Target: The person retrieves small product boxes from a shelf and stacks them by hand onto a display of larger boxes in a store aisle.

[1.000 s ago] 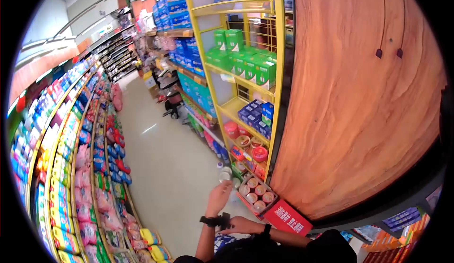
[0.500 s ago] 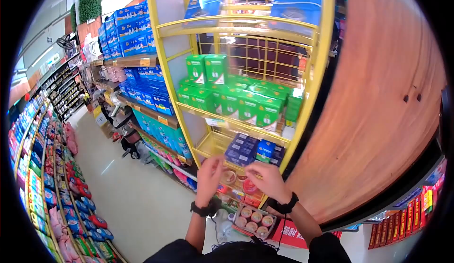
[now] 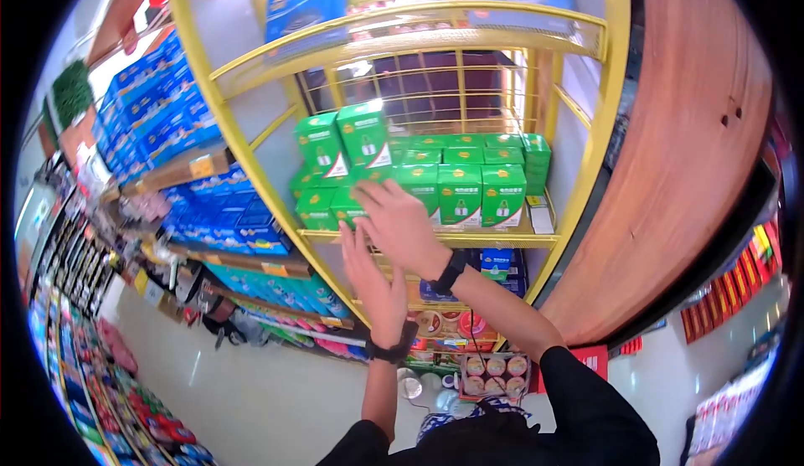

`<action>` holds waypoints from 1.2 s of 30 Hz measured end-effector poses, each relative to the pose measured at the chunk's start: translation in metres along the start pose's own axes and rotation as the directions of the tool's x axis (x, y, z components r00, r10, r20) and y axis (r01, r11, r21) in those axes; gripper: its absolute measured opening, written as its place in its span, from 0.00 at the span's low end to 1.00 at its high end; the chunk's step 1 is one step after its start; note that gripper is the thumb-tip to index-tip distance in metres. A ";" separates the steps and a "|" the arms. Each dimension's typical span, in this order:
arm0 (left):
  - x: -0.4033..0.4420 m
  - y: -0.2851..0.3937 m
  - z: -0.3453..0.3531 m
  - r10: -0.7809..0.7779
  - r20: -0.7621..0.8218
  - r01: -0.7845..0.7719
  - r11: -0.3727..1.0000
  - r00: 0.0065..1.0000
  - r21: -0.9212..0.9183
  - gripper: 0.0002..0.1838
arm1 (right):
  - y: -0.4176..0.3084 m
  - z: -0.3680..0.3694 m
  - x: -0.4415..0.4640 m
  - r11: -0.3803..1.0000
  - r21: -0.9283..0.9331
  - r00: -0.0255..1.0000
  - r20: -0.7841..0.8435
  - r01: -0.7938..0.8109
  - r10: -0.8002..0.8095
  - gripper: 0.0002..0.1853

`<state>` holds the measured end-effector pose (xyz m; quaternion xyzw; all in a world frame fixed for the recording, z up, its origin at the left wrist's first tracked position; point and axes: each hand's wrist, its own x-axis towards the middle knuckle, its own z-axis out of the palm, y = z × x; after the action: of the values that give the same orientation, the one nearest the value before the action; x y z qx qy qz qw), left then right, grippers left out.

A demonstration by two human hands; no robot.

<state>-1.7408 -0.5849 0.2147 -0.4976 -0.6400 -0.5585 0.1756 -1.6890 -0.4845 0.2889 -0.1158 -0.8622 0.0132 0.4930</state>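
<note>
"Where do the green boxes (image 3: 460, 191) sit?"
"On a shelf of the yellow rack (image 3: 536, 238): a raised pair at 11 o'clock from the right hand (image 3: 406, 226), others at 2 o'clock."
"And the hands?"
"Right: fingers extended in front of the boxes; contact cannot be determined. Left hand (image 3: 377, 292): at 7 o'clock from the right, open, fingers straight, thumb apart."

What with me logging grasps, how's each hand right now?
Left hand: open, fingers extended, nothing visibly held.
Right hand: open, nothing visibly held; whether it touches the green boxes can't be told.
</note>
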 end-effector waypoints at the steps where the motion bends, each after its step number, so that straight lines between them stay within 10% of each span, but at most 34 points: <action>1: 0.000 -0.001 -0.001 0.012 0.004 -0.012 1.000 1.000 0.015 0.39 | 0.001 0.001 -0.002 0.999 -0.023 1.000 -0.010 0.023 -0.023 0.25; 11: -0.015 0.014 0.015 -0.036 -0.228 -0.058 0.918 0.973 -0.391 0.38 | -0.022 -0.073 -0.025 0.957 -0.248 0.955 -0.211 0.153 -0.207 0.26; 16: -0.097 0.030 0.041 -0.202 0.201 0.284 0.736 0.959 -0.614 0.40 | -0.033 -0.136 -0.149 0.963 -0.268 0.989 -0.147 -0.036 -0.004 0.27; 19: -0.163 0.044 0.060 -0.046 0.702 0.534 0.685 0.711 -0.495 0.39 | -0.042 -0.191 -0.251 0.922 -0.258 0.957 -0.055 -0.290 0.286 0.28; 24: -0.248 0.116 0.079 0.238 0.962 0.164 0.952 0.134 -0.258 0.38 | -0.074 -0.273 -0.421 0.680 -0.119 0.678 0.062 -0.723 0.732 0.23; 36: -0.441 0.364 0.170 0.421 0.893 0.152 0.904 -0.162 -0.399 0.40 | -0.127 -0.514 -0.590 0.322 -0.279 0.343 -0.027 -0.905 0.939 0.15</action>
<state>-1.1860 -0.6709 0.0136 -0.8321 -0.3685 -0.0727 -0.4081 -0.9863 -0.7810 0.0708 -0.6443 -0.6686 0.1931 0.3172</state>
